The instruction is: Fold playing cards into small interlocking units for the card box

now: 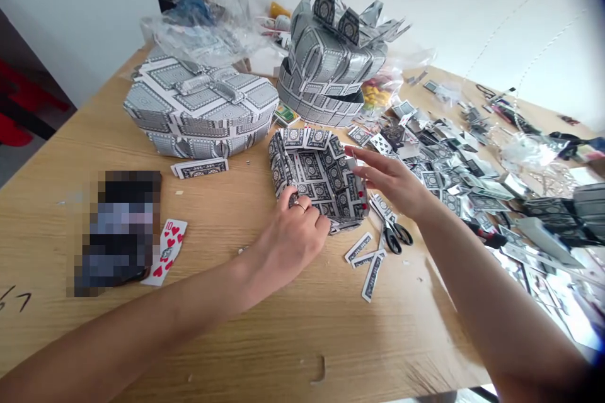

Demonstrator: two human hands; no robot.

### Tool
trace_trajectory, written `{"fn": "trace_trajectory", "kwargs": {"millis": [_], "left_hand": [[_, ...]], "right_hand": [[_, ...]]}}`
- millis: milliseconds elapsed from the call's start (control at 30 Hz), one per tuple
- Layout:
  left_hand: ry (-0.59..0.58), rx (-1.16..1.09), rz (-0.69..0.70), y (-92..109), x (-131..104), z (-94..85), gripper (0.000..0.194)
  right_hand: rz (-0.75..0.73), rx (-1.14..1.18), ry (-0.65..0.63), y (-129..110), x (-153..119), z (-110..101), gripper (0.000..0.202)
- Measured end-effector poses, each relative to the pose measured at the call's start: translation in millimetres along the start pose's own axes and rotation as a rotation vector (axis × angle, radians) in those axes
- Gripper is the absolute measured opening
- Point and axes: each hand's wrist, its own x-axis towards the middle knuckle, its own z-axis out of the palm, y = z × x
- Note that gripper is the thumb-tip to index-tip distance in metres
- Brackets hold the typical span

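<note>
The left hand pinches the near-left wall of a small basket of folded playing cards, which sits on the wooden table just beyond that pinch. The right hand reaches over the basket's right rim, fingers spread a little; whether it grips the wall or merely rests there, I cannot tell at this angle. For good work here, the left pinch should be firm but light — folded card would likely crease or spring apart if squeezed — while the right fingers press along the seam rather than against one card. Just below the right hand, the black-handled scissors lie close to the basket and could snag it; sliding them clear seems wise. The cut card strips, right of the left hand, are handily within reach.
</note>
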Motion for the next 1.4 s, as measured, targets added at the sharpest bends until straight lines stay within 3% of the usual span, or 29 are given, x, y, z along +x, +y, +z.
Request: {"fn": "trace_trajectory", "kwargs": {"millis": [133,333,567,733,933,1033,1100,1167,1233,1333,1400], "left_hand": [[0.005,-0.008,-0.007,2,1,0.3,0.012],[0.046,0.01,-0.002,4,1,4.4,0.012],[0.072,0.013,0.016,7,1,5.2,0.015],[0.094,0.008,0.015,5,-2,8.9,0.011],[0.093,-0.001,0.019,3,-1,12.1,0.015],[0.093,0.0,0.027,3,-1,11.2,0.015],[0.082,0.0,0.026,4,-1,9.9,0.015],[0.07,-0.003,0.024,4,0,8.8,0.016],[0.076,-0.009,0.023,3,0,8.1,0.018],[0.099,-0.02,0.034,2,0,8.5,0.02],[0.096,-0.023,0.058,0,-1,8.9,0.019]], "right_hand": [[-0.021,-0.17,0.0,-10,-8,4,0.061],[-0.093,-0.898,0.105,-37,-34,32,0.091],[0.025,-1.387,-0.029,-59,-37,69,0.072],[0.031,-1.377,-0.06,-65,-31,66,0.064],[-0.024,-0.953,0.057,-36,-31,32,0.05],[0.097,-0.756,0.058,-18,-36,20,0.068],[0.235,-0.672,-0.017,-14,-39,20,0.062],[0.309,-0.695,-0.077,-16,-39,24,0.042],[0.289,-0.851,-0.054,-23,-38,31,0.029],[0.227,-1.066,-0.004,-31,-35,39,0.025],[0.216,-1.079,-0.013,-33,-35,40,0.025]]}}
